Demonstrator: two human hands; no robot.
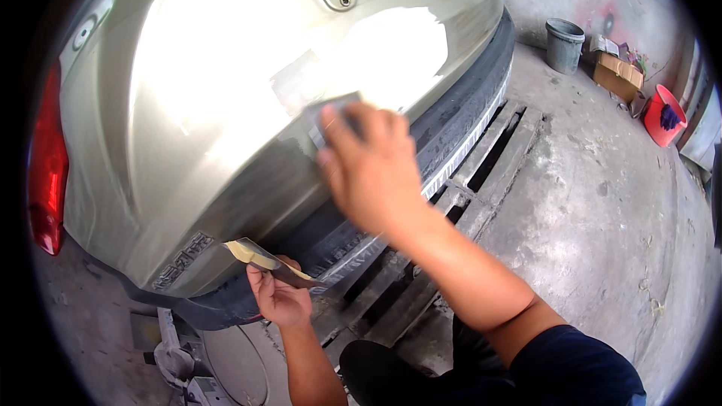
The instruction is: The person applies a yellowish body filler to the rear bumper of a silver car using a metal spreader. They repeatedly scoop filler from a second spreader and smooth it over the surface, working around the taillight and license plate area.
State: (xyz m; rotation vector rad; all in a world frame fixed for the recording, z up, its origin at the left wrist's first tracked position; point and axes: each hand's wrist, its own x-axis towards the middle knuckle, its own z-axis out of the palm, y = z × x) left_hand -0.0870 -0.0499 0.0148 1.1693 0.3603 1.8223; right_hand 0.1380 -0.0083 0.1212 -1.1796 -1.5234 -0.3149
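My right hand (372, 169) is closed on a dark grey pad (335, 105), slightly blurred, against the pale greenish-gold rear panel (150, 188) of a car. Bright glare covers much of that panel. Below and to the left, my left hand (278, 293) pinches a thin strip (256, 256) with yellow and dark grey layers, held near the lower panel edge, beside a metallic badge (183, 261). A dark bumper (470, 83) runs along the panel's bottom, and a red tail light (47, 173) is at the far left.
Slotted grates (511, 135) lie in the concrete floor (587, 240) under the bumper. Along the back wall stand a grey bucket (564, 49), a cardboard box (617, 79) with items on it and a red bucket (658, 120) with purple cloth. Grey equipment (173, 353) sits at the lower left.
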